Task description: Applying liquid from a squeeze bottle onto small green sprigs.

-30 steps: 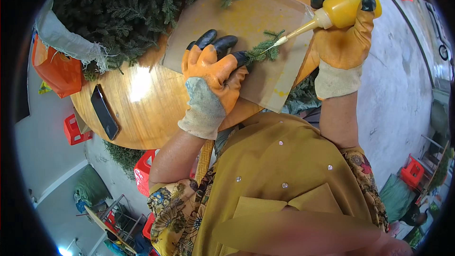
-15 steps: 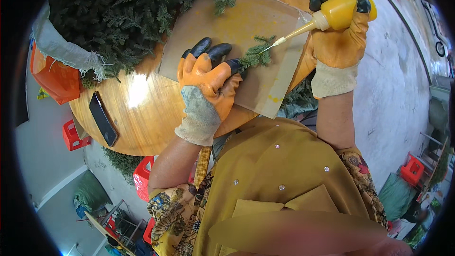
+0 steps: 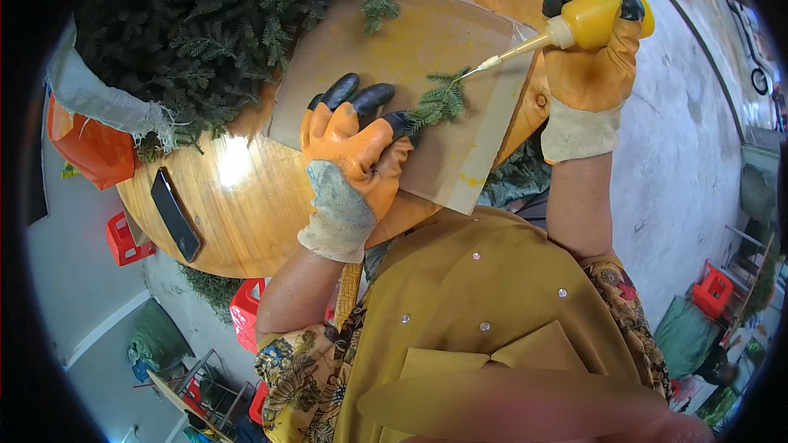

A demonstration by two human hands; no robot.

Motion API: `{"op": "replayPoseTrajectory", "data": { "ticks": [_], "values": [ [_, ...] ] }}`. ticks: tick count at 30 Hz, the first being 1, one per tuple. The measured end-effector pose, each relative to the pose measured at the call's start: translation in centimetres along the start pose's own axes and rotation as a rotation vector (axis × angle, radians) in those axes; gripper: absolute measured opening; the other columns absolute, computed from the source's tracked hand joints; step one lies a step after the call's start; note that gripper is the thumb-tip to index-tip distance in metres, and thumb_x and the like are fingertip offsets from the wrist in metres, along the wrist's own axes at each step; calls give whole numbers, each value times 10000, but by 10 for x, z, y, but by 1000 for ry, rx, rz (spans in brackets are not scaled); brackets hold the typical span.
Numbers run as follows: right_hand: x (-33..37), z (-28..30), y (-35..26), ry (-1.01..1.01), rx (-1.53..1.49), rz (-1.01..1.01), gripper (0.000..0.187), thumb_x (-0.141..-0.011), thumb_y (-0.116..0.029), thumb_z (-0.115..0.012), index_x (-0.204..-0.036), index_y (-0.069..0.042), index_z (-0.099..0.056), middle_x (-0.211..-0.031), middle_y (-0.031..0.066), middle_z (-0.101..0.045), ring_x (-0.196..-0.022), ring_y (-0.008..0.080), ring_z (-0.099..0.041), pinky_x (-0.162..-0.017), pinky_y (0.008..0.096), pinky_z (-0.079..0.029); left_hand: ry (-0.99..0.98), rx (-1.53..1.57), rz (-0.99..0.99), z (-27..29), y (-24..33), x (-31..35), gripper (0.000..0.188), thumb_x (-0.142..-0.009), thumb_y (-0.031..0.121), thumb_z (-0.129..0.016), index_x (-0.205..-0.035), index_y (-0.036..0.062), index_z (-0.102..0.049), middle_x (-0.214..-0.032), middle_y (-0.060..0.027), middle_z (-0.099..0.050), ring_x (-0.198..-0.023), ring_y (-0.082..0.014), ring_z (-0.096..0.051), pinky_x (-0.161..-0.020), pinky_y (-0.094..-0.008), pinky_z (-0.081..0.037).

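Observation:
My left hand (image 3: 353,143), in an orange glove with black fingertips, pinches the lower end of a small green fir sprig (image 3: 441,102) between thumb and forefinger. The sprig is held above a sheet of brown cardboard (image 3: 492,41) spotted with yellow. My right hand (image 3: 593,61), gloved alike, is wrapped round a squeeze bottle (image 3: 593,18) of yellow liquid, with the thumb on its side. The bottle tilts down to the left, and its thin white-tipped nozzle (image 3: 488,63) reaches the upper tip of the sprig. Whether liquid is coming out I cannot tell.
A big heap of fir branches (image 3: 189,41) covers the far left of the round wooden table (image 3: 246,221). A black phone (image 3: 175,213) lies near the left edge, beside an orange bag (image 3: 90,148). Red stools (image 3: 127,238) stand on the floor around.
The sprig has shifted slightly left with my left hand and turned a little. The nozzle now points at its upper tip instead of its middle.

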State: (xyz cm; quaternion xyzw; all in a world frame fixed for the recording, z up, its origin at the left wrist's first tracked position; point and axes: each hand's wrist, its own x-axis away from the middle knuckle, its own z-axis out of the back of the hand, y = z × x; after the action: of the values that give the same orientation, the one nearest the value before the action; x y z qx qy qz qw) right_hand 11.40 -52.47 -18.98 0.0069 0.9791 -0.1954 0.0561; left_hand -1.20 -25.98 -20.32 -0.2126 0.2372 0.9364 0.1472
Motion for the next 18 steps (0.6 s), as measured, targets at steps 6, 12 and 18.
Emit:
{"op": "replayPoseTrajectory", "data": {
  "ticks": [6, 12, 18],
  "values": [
    [0, 2, -6, 7, -95, -29, 513, -927, -298, -781, -1285, 21, -596, -1209, 214, -674, -1115, 375, -639, -1023, 546, -532, -30, 23, 9, -2, -4, 2, 193, -688, 108, -795, -872, 120, -737, -1152, -120, -705, -1131, -403, -597, -921, -518, -467],
    [1, 5, -11, -112, -9, 106, 530, -906, -313, -794, -1277, 14, -602, -1197, 192, -665, -1106, 343, -620, -1007, 510, -515, 48, 97, 14, -8, -9, 5, 244, -677, 109, -821, -908, 152, -756, -1185, -92, -712, -1186, -399, -592, -956, -530, -470],
    [17, -14, -20, -258, -47, 38, 559, -861, -355, -815, -1239, -9, -591, -1183, 137, -598, -1102, 300, -575, -988, 483, -483, 150, 236, -30, 1, -4, -1, 314, -663, 69, -837, -957, 173, -798, -1206, -99, -722, -1230, -412, -602, -952, -507, -513]
  ]
}}
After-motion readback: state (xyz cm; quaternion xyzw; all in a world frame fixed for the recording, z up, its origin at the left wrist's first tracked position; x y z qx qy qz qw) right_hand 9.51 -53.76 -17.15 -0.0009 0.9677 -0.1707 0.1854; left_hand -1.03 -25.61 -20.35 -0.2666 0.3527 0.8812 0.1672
